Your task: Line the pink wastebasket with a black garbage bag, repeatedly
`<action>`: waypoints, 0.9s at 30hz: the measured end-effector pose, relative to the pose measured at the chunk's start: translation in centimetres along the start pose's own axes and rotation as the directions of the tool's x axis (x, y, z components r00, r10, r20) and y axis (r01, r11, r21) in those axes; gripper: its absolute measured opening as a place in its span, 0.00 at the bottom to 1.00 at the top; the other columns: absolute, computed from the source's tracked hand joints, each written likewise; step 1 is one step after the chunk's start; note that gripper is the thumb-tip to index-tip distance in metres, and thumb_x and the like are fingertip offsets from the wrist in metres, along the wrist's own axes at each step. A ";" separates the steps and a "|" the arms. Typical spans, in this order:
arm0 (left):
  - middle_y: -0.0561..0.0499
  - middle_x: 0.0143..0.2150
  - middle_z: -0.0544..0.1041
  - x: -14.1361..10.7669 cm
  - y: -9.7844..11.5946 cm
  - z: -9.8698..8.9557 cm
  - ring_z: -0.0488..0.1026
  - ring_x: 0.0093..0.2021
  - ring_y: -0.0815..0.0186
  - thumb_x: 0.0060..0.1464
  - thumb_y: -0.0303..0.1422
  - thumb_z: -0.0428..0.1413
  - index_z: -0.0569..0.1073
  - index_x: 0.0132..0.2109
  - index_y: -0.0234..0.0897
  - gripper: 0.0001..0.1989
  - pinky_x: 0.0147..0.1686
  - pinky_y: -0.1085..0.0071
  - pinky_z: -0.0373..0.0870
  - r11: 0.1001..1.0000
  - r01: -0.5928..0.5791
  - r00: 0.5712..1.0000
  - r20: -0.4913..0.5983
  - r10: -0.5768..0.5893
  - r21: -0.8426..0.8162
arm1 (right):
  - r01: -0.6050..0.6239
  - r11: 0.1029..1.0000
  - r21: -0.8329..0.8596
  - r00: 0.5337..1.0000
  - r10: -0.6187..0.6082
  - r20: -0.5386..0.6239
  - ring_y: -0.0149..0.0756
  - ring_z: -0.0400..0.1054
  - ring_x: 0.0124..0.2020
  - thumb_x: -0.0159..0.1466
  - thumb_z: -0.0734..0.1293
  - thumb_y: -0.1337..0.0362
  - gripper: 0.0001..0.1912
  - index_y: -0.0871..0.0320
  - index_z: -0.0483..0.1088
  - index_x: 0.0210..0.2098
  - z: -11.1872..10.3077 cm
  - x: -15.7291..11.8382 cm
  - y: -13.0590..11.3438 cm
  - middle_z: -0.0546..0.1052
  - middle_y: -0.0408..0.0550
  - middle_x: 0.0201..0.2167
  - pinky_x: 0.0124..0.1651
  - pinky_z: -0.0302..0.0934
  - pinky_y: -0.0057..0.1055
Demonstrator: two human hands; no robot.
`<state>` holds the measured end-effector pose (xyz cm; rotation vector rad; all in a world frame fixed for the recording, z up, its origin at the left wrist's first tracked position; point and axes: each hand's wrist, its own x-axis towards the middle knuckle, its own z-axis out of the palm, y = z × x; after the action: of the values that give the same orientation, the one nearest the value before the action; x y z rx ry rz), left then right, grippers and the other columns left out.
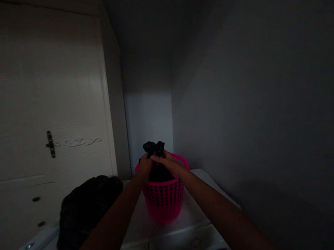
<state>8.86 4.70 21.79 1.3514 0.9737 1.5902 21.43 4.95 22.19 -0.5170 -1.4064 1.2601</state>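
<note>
A pink plastic basket [165, 212] with a pattern of holes stands upright on a white surface [136, 218]. Inside it sits a black plastic bag [160, 174], its top gathered and sticking up above the rim. My left hand [146, 167] is closed around the left part of the gathered bag top. Close against it, my right hand [169, 164] grips the right part, its thumb reaching across toward the left hand. Two crumpled black ends of the bag poke out above my fingers. The bag's lower part shows only darkly through the basket's holes.
Left of the basket lies a bulky black plastic bag [87, 206], partly behind my left forearm. A white cabinet [75, 89] with a dark handle [51, 144] stands at the left. A grey wall [254, 103] runs along the right. The light is dim.
</note>
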 end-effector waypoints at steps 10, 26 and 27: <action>0.56 0.26 0.75 -0.8 0.7 0.9 0.69 0.23 0.69 0.54 0.46 0.59 0.77 0.47 0.37 0.19 0.23 0.75 0.65 0.991 -0.117 0.993 0.040 0.115 0.061 | -0.087 0.970 -0.228 0.949 0.011 -0.315 0.34 0.70 0.23 0.52 0.75 0.50 0.18 0.56 0.71 0.32 -2.8 2.0 2.6 0.75 0.40 0.21 0.28 0.64 0.29; 0.52 0.38 0.79 -0.9 0.4 0.9 0.75 0.38 0.63 0.51 0.32 0.60 0.73 0.51 0.40 0.18 0.41 0.69 0.71 0.937 -0.184 0.983 0.069 0.171 0.296 | -0.041 0.937 -0.347 0.960 -0.060 -0.275 0.36 0.69 0.31 0.56 0.68 0.55 0.10 0.55 0.73 0.25 -3.5 2.1 3.2 0.75 0.40 0.23 0.34 0.61 0.29; 0.52 0.39 0.79 -0.6 0.0 0.9 0.75 0.38 0.62 0.51 0.32 0.60 0.73 0.50 0.40 0.18 0.42 0.68 0.71 0.937 -0.176 0.984 0.043 0.171 0.300 | -0.090 0.950 -0.299 0.965 0.009 -0.262 0.37 0.70 0.31 0.58 0.67 0.53 0.12 0.55 0.74 0.26 -3.4 2.1 3.3 0.77 0.41 0.23 0.34 0.62 0.30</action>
<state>9.79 4.13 21.71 1.6987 1.1511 1.6019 22.78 9.16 19.50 -0.9036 -1.3789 0.9730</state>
